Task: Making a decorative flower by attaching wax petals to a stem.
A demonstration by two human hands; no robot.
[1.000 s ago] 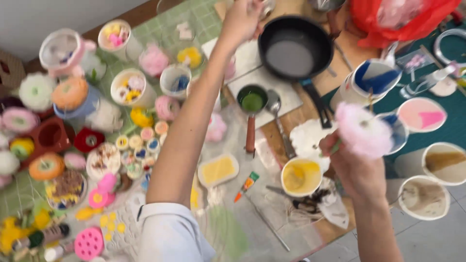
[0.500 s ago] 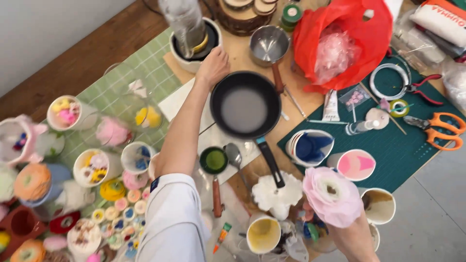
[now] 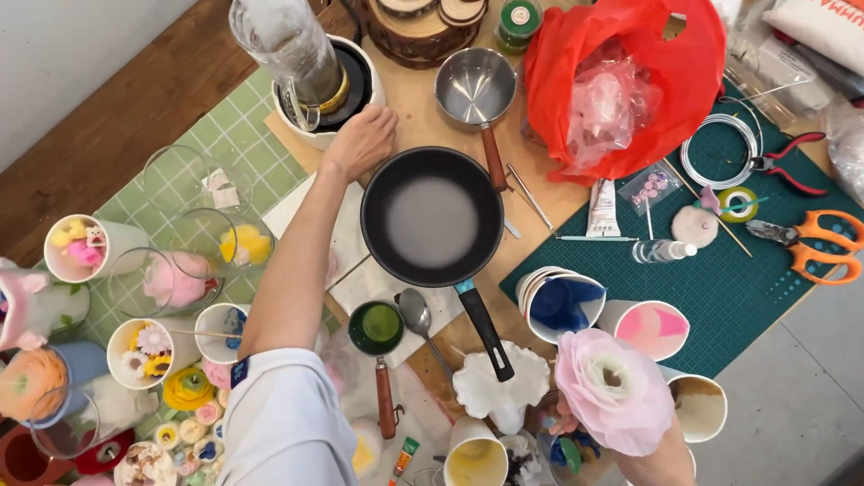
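Observation:
My left hand [image 3: 362,139] reaches far over the table and rests by the white base [image 3: 304,135] of a device that holds a clear glass jar [image 3: 290,43], just beyond the black frying pan [image 3: 432,216]; whether its fingers grip anything I cannot tell. My right hand [image 3: 652,459] is low at the bottom right, mostly hidden behind the pale pink flower [image 3: 614,391] that it holds up.
A small steel saucepan [image 3: 474,85], a red plastic bag [image 3: 630,81], a green cutting mat [image 3: 720,270] with orange scissors [image 3: 814,243], pliers and wire lie to the right. Paper cups of colour, a small green-filled pot [image 3: 376,328] and cups of small flowers crowd the left and front.
The view has shifted toward the far table edge. My left hand moved from above the pan to the white base by the jar. The pink flower stays in my right hand.

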